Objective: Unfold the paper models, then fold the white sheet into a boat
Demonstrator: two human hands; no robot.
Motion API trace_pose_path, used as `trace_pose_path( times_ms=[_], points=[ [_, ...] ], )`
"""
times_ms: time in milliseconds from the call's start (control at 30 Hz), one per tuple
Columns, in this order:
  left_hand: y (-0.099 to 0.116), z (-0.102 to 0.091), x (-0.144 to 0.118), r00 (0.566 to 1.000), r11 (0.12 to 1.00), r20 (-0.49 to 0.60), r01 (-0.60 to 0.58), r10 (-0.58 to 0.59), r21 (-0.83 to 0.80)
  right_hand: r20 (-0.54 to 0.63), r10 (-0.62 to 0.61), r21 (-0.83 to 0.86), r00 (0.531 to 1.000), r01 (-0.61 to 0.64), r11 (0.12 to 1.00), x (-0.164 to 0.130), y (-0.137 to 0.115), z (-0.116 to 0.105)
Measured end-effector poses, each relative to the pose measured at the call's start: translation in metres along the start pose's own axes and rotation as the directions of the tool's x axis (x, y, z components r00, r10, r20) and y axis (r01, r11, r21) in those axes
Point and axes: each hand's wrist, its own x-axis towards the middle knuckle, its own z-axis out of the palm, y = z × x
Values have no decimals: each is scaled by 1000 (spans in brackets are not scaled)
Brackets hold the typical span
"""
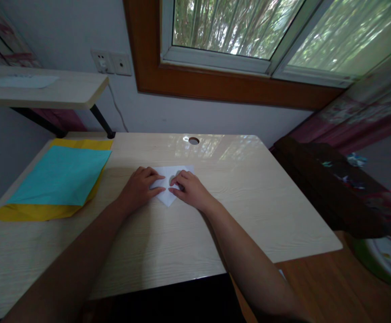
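A folded white sheet of paper [168, 198] lies on the table in front of me, its lower end narrowing to a point. My left hand [143, 186] rests on its left side, with thumb and fingers stretched over the paper and a gap between them. On the right side, my right hand [191, 189] has its fingers curled, the thumb and forefinger close together at the paper near its middle. A small flap seems raised beside the right fingertips. The right fingers hide part of the folds.
On the pale wooden table [249, 202], a blue sheet [60, 175] lies over yellow sheets [37, 213] at the left. A raised shelf [74, 92] stands at the back left. The table has a round cable hole [194, 141] near its back edge, below the window [222, 63].
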Motion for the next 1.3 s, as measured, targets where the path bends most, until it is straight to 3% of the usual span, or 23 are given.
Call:
trace_pose_path(
  times_ms=[533, 933, 1300],
  points=[
    [-2, 2, 0, 995, 995, -5, 103, -103, -2, 12, 11, -22, 1000, -11, 1000, -1, 1, 3],
    [-4, 1, 3, 977, 977, -15, 213, -213, -5, 10, -85, -2, 996, 85, 996, -2, 3, 7],
    [-5, 3, 4, 973, 972, -30, 232, -231, 33, 29, -81, -19, 996, 82, 996, -2, 1, 7]
  ],
)
